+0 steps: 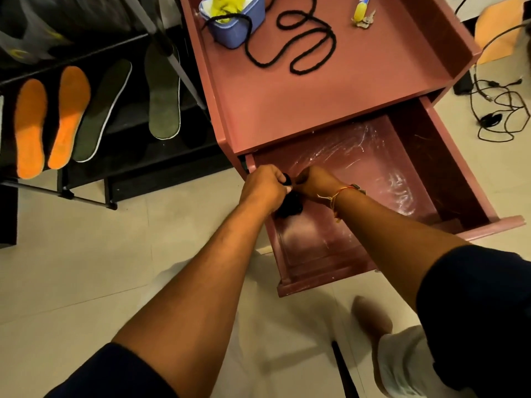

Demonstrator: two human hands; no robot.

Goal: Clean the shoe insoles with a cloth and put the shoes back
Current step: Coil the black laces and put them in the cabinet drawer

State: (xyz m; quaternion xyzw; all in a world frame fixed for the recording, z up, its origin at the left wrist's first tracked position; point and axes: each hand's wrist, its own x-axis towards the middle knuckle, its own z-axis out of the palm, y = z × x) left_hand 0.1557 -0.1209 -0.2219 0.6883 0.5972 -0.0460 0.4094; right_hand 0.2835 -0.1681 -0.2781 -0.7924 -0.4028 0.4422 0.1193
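Note:
Both hands meet over the open pink drawer [448, 156] and grip one small black cloth [290, 206]. My left hand [263, 188] is closed on its upper left part, my right hand [314, 180] on its right part. The cloth bunches and hangs down between them. Two orange insoles [30, 127] [70, 116] and two dark green insoles [100, 110] [162, 90] lean upright against the black shoe rack [86, 196] at the left. No shoes are in view.
The pink cabinet top [330, 90] carries a blue tub [238, 27] with a yellow cloth [227, 5], a black cord [304, 44] and a yellow tube [360, 10]. Cables [500, 110] lie on the tiled floor at right. My foot [373, 314] stands below the drawer.

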